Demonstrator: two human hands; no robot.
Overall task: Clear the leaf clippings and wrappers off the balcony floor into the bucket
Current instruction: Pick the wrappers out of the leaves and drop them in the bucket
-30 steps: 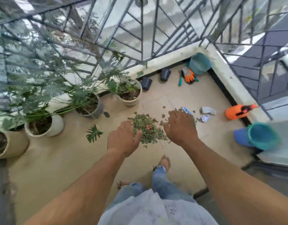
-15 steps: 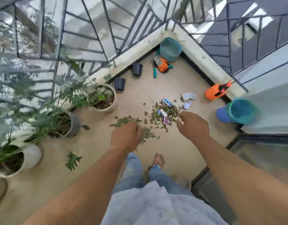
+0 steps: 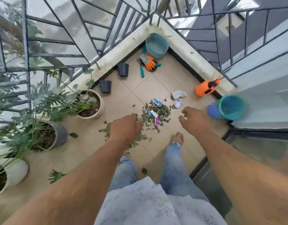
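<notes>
Green leaf clippings [image 3: 162,112] lie in a loose pile on the beige floor tiles, with more scattered under my left hand. Colourful wrappers [image 3: 156,102] sit in and beside the pile, and a white crumpled wrapper [image 3: 179,94] lies farther right. My left hand [image 3: 125,127] hovers over the pile's left edge, back up, fingers pointing down and hidden. My right hand [image 3: 196,120] hangs to the right of the pile, fingers loosely curled with nothing in them. The teal bucket [image 3: 221,111] stands at the right wall, a little beyond my right hand.
Three potted plants [image 3: 91,103] line the left railing. Two small black pots [image 3: 123,69], orange gloves and hand tools [image 3: 149,63] and a teal basin [image 3: 162,51] fill the far corner. An orange sprayer [image 3: 203,89] sits by the ledge. My bare foot [image 3: 177,138] stands below the pile.
The view has pulled back and swung left across the floor. My hands have spread apart: the right one has come off the pile toward the bucket, and the wrappers now show.
</notes>
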